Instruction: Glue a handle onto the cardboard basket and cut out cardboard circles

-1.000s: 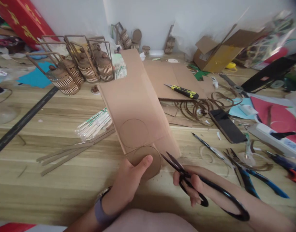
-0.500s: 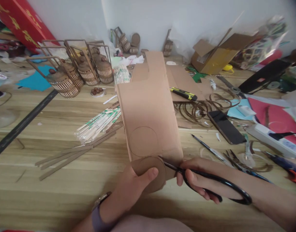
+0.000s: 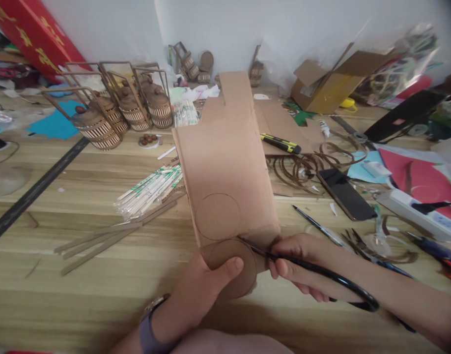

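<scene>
A long piece of brown cardboard reaches from my hands toward the back of the table. One circle is drawn on its near part, and a second round outline lies under my left thumb. My left hand grips the near end, thumb on top and the other fingers hidden beneath. In my right hand are black-handled scissors, held by the handles. Their blades lie at the cardboard between the two circles, beside the upper edge of the nearer one.
Small lidded bamboo baskets with handles stand at the left back, near wrapped chopsticks and cardboard strips. Rightward lie a yellow-black utility knife, a phone, a pen and a power strip.
The scissors have closed, their handles drawn together, and the blade tips have shifted slightly left along the cardboard. The near end of the cardboard has turned a little in my left hand.
</scene>
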